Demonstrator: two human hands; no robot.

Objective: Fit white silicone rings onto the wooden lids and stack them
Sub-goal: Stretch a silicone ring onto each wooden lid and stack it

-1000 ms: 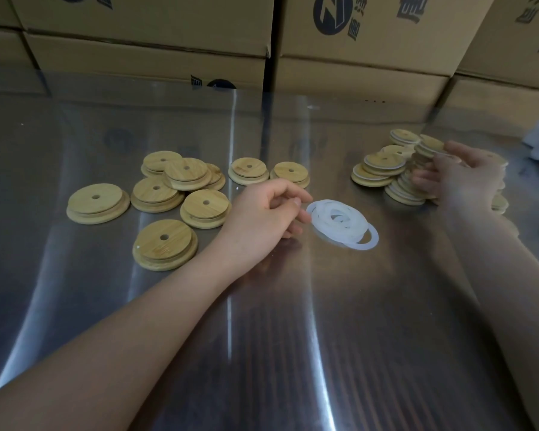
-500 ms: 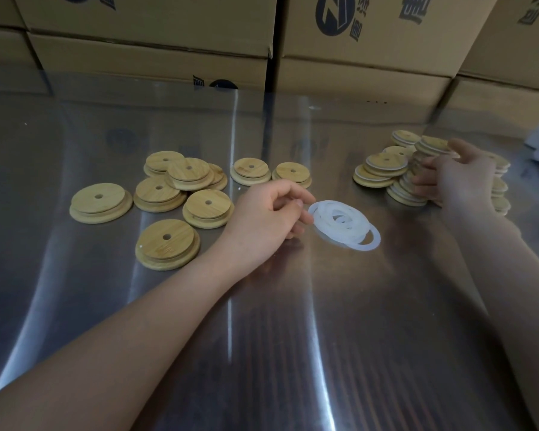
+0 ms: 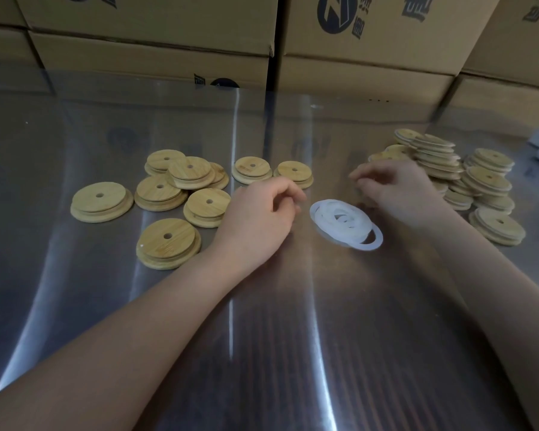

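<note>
Near the middle of the table (image 3: 262,353), the white silicone rings (image 3: 344,223) lie heaped flat just right of the left hand (image 3: 262,219), its loosely curled fingers empty and nearest, while the right hand (image 3: 395,194) arches just beyond, grip impossible to tell.

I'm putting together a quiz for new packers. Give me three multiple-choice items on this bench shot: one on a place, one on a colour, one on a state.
1. The pile of white flat silicone rings lies: A on a lid stack; B between the left hand and right hand; C in one grip.
2. The round wooden lids with centre holes at left are: A black; B blue; C pale tan.
3. The ringed wooden lids at right are: A stacked; B on edge; C boxed.
Answers: 1 B, the rings sit in the gap between both hands; 2 C, bare light wood shows; 3 A, they sit in leaning piles.
</note>
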